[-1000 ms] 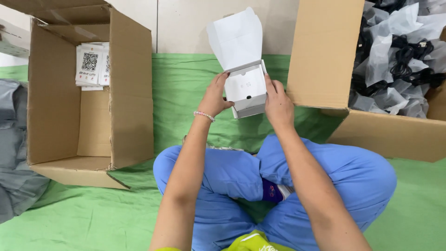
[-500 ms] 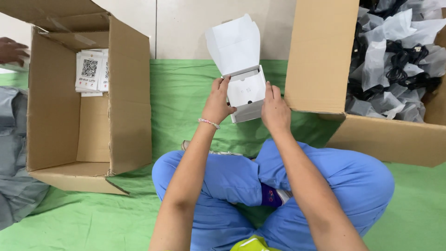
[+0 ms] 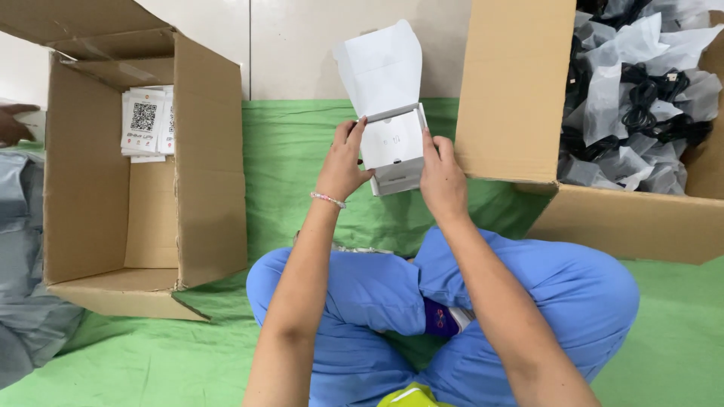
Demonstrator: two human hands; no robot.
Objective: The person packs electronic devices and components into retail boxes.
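A small white box is held up in front of me with its lid flap standing open. My left hand grips its left side, fingertips on the rim. My right hand clasps its right side. Something white lies flat inside the box. Both hands hover above my crossed legs in blue trousers. A beaded bracelet circles my left wrist.
An open cardboard box on its side at the left holds several white leaflets. A large cardboard box at the right is full of black cables in clear bags. Another person's hand shows at the far left. A green cloth covers the floor.
The white box has shifted slightly left and lower between my hands. Another person's hand has come into view at the far left edge.
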